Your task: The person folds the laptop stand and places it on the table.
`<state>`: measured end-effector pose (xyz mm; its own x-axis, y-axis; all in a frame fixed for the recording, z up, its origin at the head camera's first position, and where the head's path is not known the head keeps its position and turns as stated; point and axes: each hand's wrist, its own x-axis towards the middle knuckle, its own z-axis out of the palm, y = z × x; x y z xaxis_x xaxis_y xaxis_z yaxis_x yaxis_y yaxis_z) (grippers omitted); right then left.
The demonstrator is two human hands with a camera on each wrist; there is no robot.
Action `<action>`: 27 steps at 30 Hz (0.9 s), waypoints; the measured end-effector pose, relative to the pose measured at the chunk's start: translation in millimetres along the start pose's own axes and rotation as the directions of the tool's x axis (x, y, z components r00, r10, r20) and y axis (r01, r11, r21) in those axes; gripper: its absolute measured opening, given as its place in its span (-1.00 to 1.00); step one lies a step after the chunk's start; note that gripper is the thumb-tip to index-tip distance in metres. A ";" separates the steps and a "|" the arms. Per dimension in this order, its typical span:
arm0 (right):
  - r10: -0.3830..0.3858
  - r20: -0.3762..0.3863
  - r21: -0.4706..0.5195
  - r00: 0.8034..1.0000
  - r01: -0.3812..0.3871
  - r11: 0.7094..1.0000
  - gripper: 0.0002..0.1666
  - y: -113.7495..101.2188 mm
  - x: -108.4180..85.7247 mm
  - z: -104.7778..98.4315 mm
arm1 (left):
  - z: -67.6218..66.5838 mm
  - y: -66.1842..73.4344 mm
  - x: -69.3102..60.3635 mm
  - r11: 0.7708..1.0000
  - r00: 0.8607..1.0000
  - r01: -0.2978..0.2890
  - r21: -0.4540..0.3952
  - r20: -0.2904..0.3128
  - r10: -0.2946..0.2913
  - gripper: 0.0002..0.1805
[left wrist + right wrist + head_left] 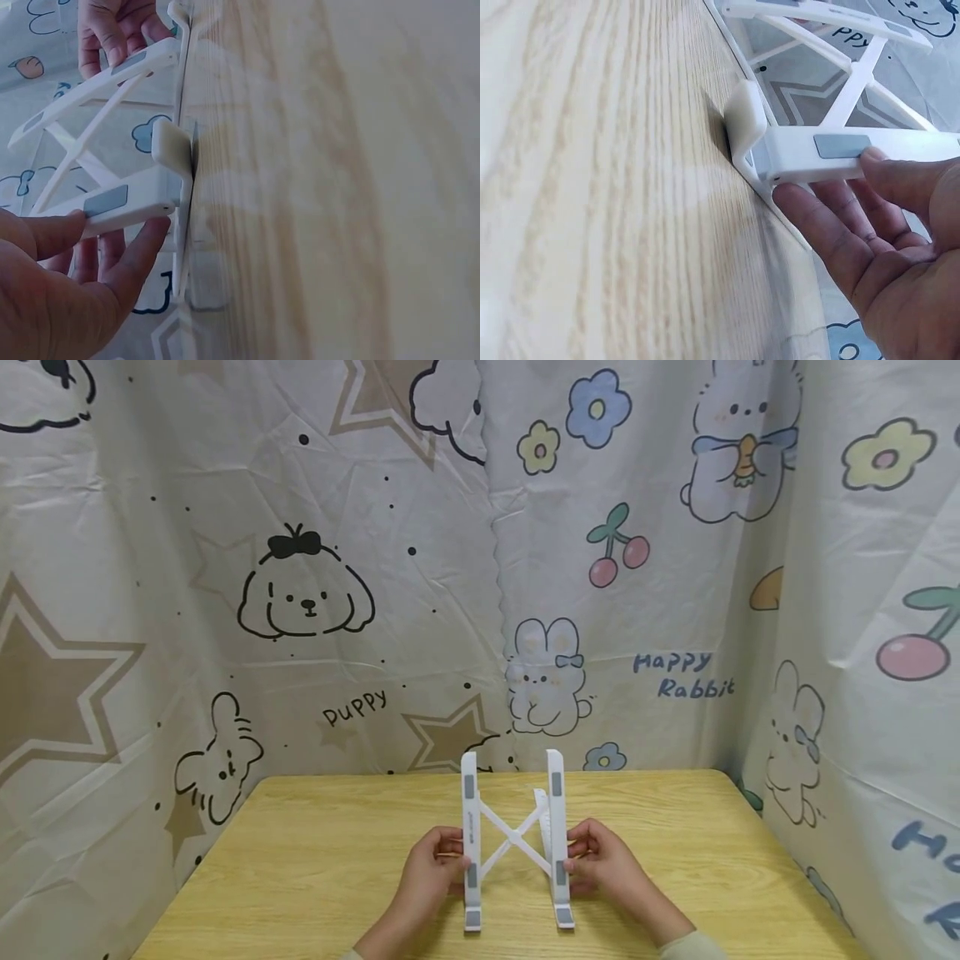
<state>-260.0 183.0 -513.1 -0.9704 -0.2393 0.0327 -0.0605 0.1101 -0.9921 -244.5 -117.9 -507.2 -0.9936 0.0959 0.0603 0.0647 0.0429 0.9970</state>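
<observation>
A white folding stand point(514, 837) with two long side bars, grey pads and an X-shaped brace stands unfolded on the wooden table. The left hand point(429, 878) grips its left bar near the lower end; in the left wrist view that hand point(71, 292) has its thumb on top of the bar point(142, 196) and fingers beneath. On the other side, the right hand point(609, 870) holds the right bar. Seen from the right wrist, the thumb of this hand point(900, 247) lies by a grey pad point(841, 145), with the fingers under the bar.
The wooden table point(300, 835) extends around the stand. Behind it and along both sides hangs a pale curtain point(442, 610) printed with puppies, rabbits, stars, flowers and cherries.
</observation>
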 end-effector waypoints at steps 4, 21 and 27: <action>0.027 -0.017 0.000 0.999 -0.027 1.000 -0.51 -3.2 -1.5 3.9 | -2.0 -0.6 -0.5 1.000 1.000 0.020 0.001 0.003 -0.020 -0.63; 0.040 -0.040 0.034 0.998 -0.038 0.999 -0.51 -3.6 -0.9 10.0 | 2.3 -2.1 5.7 1.000 1.000 -0.011 0.007 0.014 0.010 -0.68; 0.049 -0.061 0.029 0.997 -0.048 0.998 -0.51 -3.5 -2.0 13.5 | 5.4 -3.0 6.0 1.000 1.000 -0.020 0.023 0.008 0.020 -0.66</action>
<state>-254.7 170.1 -511.3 -0.9847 -0.1742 -0.0090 -0.0074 0.0935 -0.9956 -250.1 -112.1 -510.1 -0.9913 0.1049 0.0796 0.0866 0.0641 0.9942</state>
